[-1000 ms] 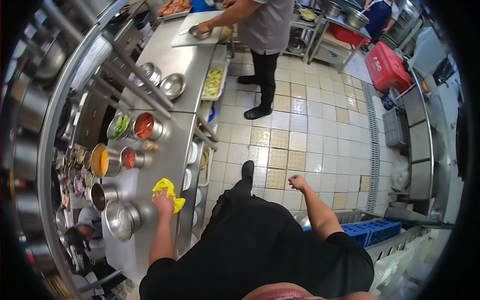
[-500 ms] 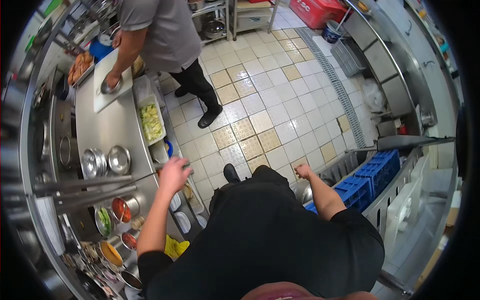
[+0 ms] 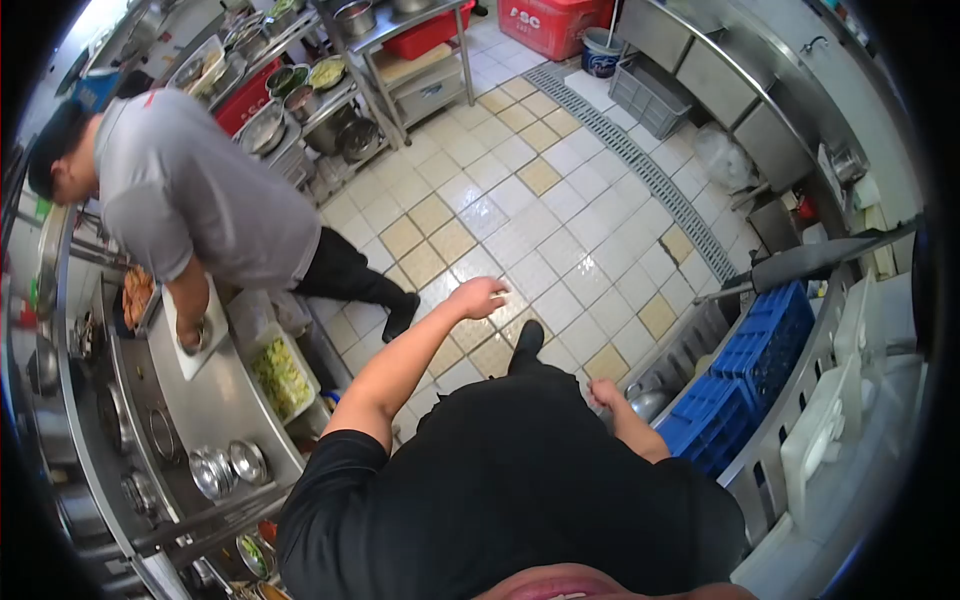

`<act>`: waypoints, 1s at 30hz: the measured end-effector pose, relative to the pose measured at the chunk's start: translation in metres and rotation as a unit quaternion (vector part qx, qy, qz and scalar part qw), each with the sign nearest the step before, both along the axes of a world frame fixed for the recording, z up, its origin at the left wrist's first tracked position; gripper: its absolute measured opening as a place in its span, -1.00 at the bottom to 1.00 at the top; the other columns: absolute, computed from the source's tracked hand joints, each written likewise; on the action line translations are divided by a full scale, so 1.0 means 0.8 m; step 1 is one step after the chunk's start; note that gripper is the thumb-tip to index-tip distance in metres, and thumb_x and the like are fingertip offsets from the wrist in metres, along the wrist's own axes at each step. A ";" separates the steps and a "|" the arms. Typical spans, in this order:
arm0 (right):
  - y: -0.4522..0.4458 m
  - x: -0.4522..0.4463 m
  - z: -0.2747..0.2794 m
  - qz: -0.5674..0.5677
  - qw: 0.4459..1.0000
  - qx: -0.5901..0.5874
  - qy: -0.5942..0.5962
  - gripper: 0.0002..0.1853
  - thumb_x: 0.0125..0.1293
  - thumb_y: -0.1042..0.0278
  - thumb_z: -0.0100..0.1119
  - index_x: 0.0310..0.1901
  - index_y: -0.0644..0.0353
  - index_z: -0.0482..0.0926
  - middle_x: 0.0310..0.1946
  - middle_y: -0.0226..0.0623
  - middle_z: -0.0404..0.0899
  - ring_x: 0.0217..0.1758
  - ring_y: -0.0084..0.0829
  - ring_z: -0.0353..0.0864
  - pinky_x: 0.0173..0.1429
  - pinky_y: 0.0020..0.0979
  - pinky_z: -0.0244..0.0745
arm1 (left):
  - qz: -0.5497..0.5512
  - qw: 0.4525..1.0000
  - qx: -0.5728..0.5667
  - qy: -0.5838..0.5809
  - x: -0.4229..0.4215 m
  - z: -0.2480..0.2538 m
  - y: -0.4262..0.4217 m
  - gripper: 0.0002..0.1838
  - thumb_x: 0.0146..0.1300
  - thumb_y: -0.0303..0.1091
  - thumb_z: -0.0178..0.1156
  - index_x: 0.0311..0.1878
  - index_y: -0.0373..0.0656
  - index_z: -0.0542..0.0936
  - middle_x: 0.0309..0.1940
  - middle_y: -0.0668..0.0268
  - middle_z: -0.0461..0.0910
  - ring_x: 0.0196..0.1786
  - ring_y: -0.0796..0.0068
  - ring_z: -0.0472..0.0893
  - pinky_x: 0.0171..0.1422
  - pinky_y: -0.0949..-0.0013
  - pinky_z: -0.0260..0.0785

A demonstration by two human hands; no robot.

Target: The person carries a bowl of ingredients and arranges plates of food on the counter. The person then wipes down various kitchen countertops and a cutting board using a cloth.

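Across the floor (image 3: 560, 215), we reach our left hand (image 3: 478, 298) forward, its fingers slightly apart, with nothing seen in it. At the left, a co-worker (image 3: 215, 190) bends over the surface (image 3: 190, 415), one hand at a white board (image 3: 212, 340). To our right stand the blue crates (image 3: 705, 415); the steel pot (image 3: 650, 404), the thing nearest our right hand (image 3: 603, 392), sits just beside them. That hand is curled; we cannot tell whether it grips anything. As for progress, the greens (image 3: 280, 378) look already cut and in their tub; the near bowls (image 3: 248, 462) seem unfilled. What remains we cannot tell.
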State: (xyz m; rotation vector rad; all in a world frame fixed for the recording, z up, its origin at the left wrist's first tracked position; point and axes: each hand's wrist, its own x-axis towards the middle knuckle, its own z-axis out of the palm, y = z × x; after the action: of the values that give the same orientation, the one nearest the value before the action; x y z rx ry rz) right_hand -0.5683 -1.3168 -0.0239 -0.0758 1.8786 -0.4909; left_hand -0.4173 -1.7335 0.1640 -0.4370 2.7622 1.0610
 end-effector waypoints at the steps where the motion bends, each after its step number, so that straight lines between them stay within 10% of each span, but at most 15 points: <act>1: 0.005 -0.021 -0.008 -0.006 1.000 0.003 0.000 -0.75 0.21 0.19 0.04 -0.38 0.23 0.51 -0.49 -0.31 0.55 -0.68 -0.47 0.45 -0.72 -0.46 0.17 | 0.021 0.998 -0.009 -0.065 -0.004 -0.032 -0.028 -0.60 0.13 -0.11 0.12 0.01 -0.06 0.57 -0.06 0.08 0.57 0.03 0.07 0.52 0.12 0.13 0.37; 5: 0.009 -0.119 0.015 -0.114 0.993 0.036 -0.014 -0.74 0.25 0.19 0.02 -0.33 0.25 0.52 -0.49 -0.29 0.55 -0.69 -0.47 0.45 -0.74 -0.47 0.19 | -0.055 0.950 -0.126 -0.280 0.059 -0.199 -0.126 -0.58 0.15 -0.05 -0.04 -0.21 -0.16 0.65 -0.13 0.01 0.59 -0.04 0.05 0.57 0.08 0.14 0.40; 7: 0.008 -0.180 0.007 -0.159 0.987 0.014 -0.012 -0.73 0.27 0.19 0.00 -0.28 0.26 0.52 -0.49 -0.30 0.55 -0.69 -0.47 0.45 -0.73 -0.46 0.19 | 0.063 0.939 -0.094 -0.325 0.088 -0.140 -0.117 -0.57 0.17 -0.07 -0.08 -0.26 -0.19 0.66 -0.15 0.09 0.61 -0.06 0.09 0.58 0.06 0.16 0.41; 8: -0.012 -0.208 0.027 -0.163 0.986 0.016 0.005 -0.73 0.27 0.19 -0.01 -0.29 0.26 0.52 -0.51 -0.29 0.54 -0.71 -0.47 0.43 -0.74 -0.46 0.17 | -0.020 0.940 -0.135 -0.312 0.145 -0.259 -0.148 -0.65 0.11 -0.12 0.07 -0.24 -0.21 0.63 -0.20 0.00 0.60 -0.09 0.07 0.58 0.00 0.15 0.43; 10: -0.016 -0.253 0.057 -0.167 0.985 0.032 0.034 -0.73 0.29 0.20 -0.03 -0.31 0.26 0.51 -0.54 -0.29 0.51 -0.74 -0.48 0.39 -0.75 -0.45 0.12 | 0.198 0.927 0.016 -0.319 0.155 -0.210 -0.108 -0.67 0.10 -0.20 0.03 -0.19 -0.14 0.65 -0.17 0.06 0.61 -0.22 0.10 0.62 -0.11 0.14 0.49; 12: -0.038 -0.316 0.071 -0.161 0.983 0.058 0.059 -0.75 0.29 0.21 -0.03 -0.31 0.25 0.50 -0.54 -0.30 0.50 -0.74 -0.48 0.38 -0.74 -0.44 0.12 | -0.100 0.940 0.073 -0.319 0.215 -0.315 -0.118 -0.60 0.08 -0.30 0.06 0.03 -0.02 0.58 -0.20 0.11 0.62 -0.30 0.16 0.63 -0.30 0.14 0.50; 13: -0.049 -0.351 0.068 -0.161 0.982 0.068 0.073 -0.75 0.29 0.21 -0.03 -0.31 0.24 0.50 -0.55 -0.30 0.49 -0.74 -0.48 0.38 -0.73 -0.43 0.12 | 0.137 0.849 0.221 -0.459 0.199 -0.299 -0.093 -0.49 0.13 -0.35 0.03 0.22 0.14 0.45 -0.14 0.18 0.60 -0.32 0.21 0.62 -0.39 0.19 0.49; 15: -0.080 -0.415 0.050 -0.211 0.975 0.034 0.063 -0.76 0.29 0.22 -0.03 -0.27 0.23 0.50 -0.54 -0.32 0.50 -0.71 -0.48 0.40 -0.70 -0.42 0.16 | 0.236 0.763 0.297 -0.523 0.153 -0.230 -0.086 -0.45 0.18 -0.33 0.07 0.29 0.09 0.33 0.14 0.34 0.43 -0.03 0.25 0.53 -0.01 0.06 0.41; 19: -0.206 -0.468 0.060 -0.227 0.969 -0.030 0.090 -0.78 0.27 0.24 -0.02 -0.24 0.20 0.53 -0.52 -0.33 0.53 -0.68 -0.46 0.43 -0.68 -0.41 0.23 | 0.211 0.791 0.312 -0.481 0.052 -0.203 -0.148 -0.51 0.19 -0.15 0.05 0.23 0.10 0.42 0.13 0.33 0.46 -0.01 0.25 0.55 -0.03 0.08 0.41; 23: -0.360 -0.469 0.067 -0.116 0.985 -0.045 0.120 -0.78 0.23 0.29 -0.02 -0.20 0.21 0.53 -0.48 -0.29 0.57 -0.66 -0.46 0.48 -0.68 -0.43 0.27 | 0.247 0.879 0.210 -0.349 -0.069 -0.206 -0.287 -0.65 0.13 -0.19 0.03 -0.07 -0.04 0.64 -0.29 0.11 0.61 -0.40 0.32 0.58 -0.34 0.23 0.46; 30: -0.535 -0.446 0.102 -0.089 0.996 -0.004 0.002 -0.72 0.25 0.20 0.03 -0.08 0.16 0.53 -0.30 -0.29 0.61 -0.47 -0.42 0.57 -0.52 -0.40 0.37 | 0.103 0.979 -0.032 -0.176 -0.257 -0.227 -0.594 -0.55 0.15 -0.03 -0.06 -0.16 -0.17 0.63 -0.16 0.10 0.62 -0.11 0.06 0.60 0.03 0.16 0.44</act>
State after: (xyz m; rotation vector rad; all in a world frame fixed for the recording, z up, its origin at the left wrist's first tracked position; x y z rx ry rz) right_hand -0.9251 -1.7451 0.0575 0.0867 1.8973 -0.6213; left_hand -0.6229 -2.2090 -0.0178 -0.8454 2.4789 0.8390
